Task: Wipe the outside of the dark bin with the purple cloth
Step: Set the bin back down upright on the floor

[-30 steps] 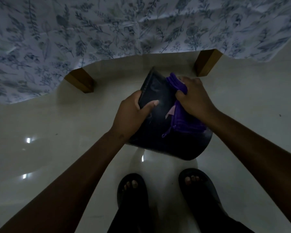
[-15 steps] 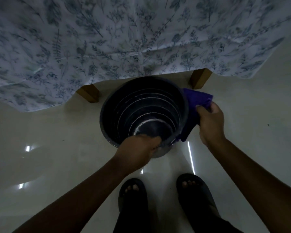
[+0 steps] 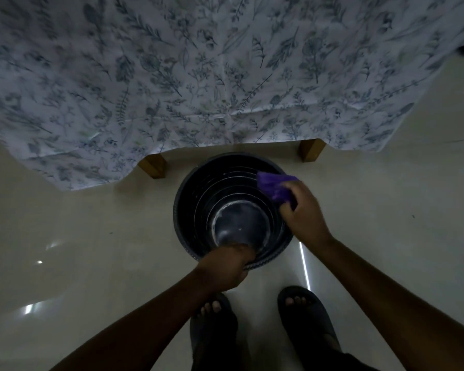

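Dark bin (image 3: 198,199): upright on the floor (image 3: 91,250), mouth up, axis vertical, ahead of both hands.
Left hand (image 3: 225,266): clamped on near rim.
Purple cloth (image 3: 275,187): bunched at right rim.
Right hand (image 3: 303,212): pinching cloth, nearer outer wall.

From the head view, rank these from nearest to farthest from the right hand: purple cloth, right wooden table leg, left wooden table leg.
1. purple cloth: held in the right hand, at the dark bin's right rim.
2. right wooden table leg: beyond the hand, slightly right.
3. left wooden table leg: far left, across the bin.
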Demonstrator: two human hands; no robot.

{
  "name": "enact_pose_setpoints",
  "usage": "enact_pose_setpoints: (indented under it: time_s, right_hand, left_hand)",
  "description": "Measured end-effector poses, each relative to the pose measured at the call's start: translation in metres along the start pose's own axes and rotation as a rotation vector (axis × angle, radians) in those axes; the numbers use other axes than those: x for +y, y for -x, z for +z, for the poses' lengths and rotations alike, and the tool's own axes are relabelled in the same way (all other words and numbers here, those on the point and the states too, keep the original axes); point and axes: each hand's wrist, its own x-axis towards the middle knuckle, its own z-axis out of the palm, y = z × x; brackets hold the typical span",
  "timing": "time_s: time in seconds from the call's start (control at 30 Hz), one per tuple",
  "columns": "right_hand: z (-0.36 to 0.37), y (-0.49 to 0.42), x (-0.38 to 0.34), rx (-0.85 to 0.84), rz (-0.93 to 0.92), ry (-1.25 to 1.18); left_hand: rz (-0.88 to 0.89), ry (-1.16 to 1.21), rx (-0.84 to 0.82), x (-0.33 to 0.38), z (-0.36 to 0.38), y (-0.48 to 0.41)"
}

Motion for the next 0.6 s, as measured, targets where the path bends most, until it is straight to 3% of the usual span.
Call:
enact_pose_setpoints:
  time_s: [0.1,0.17,0.23,0.33,0.43,0.5,0.6]
  right_hand:
    - [0.008,0.014,0.013,-0.276,-0.202,0.270]
    - [0.006,0.021,0.017,-0.272,-0.297,0.403]
    - [0.001,0.024,0.019,-0.116,-0.215,0.440]
    - [-0.009,0.024,0.019,0.063,0.127,0.310]
    - [-0.009,0.021,0.020,-0.043,0.239,0.241]
    - [-0.006,0.019,0.019,-0.044,0.236,0.252]
    - [0.000,0.016,0.012,-0.014,0.277,0.272]
  left_hand:
    - [-0.028,0.038,-0.024,-0.003,0.008,0.004]
    - [-0.048,0.040,-0.036,-0.006,0.009,0.004]
    - [-0.047,0.060,-0.039,-0.008,0.007,0.004]
    - [-0.115,0.021,0.008,-0.006,-0.006,0.011]
    - [-0.220,-0.056,0.391,-0.017,-0.024,0.020]
    - [-0.418,-0.120,0.532,-0.036,-0.033,0.025]
    - [-0.668,-0.034,0.374,-0.060,-0.038,0.032]
